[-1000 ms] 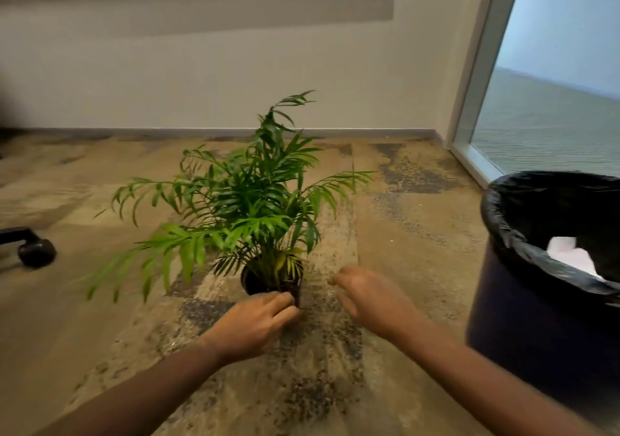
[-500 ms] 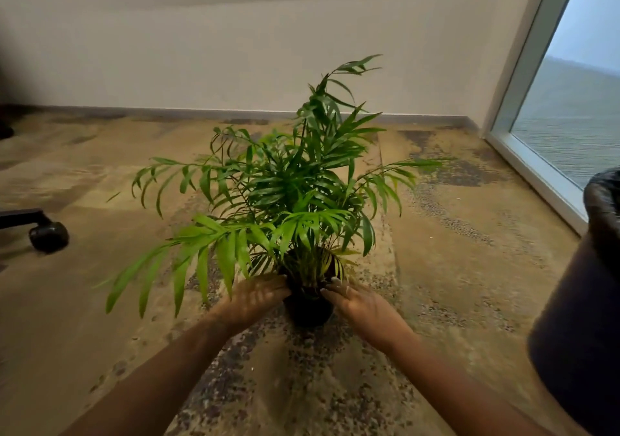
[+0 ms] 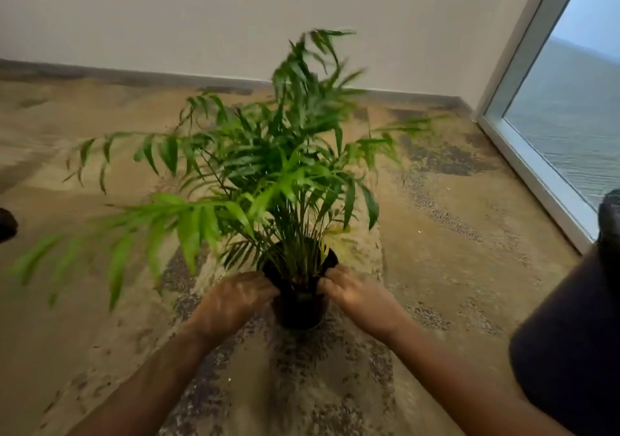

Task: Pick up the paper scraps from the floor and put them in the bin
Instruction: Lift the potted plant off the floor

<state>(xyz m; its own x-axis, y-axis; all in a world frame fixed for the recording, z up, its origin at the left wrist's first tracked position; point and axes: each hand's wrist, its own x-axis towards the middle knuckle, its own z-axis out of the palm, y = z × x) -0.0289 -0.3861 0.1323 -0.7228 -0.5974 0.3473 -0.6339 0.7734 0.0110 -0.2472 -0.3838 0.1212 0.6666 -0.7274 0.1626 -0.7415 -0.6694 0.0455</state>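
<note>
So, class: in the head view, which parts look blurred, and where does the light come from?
Head view: the plant fronds are smeared by motion, worst at lower left; the pot and both hands, left and right, are softer but readable. Daylight enters from the window on the right; the bin is dark.

Looks like an office: patterned tan-and-grey carpet floor (image 3: 453,268), plain off-white wall (image 3: 235,16) with grey baseboard (image 3: 134,75) at 12 o'clock, frosted glass panel (image 3: 570,116) in white frame at 2 o'clock.
</note>
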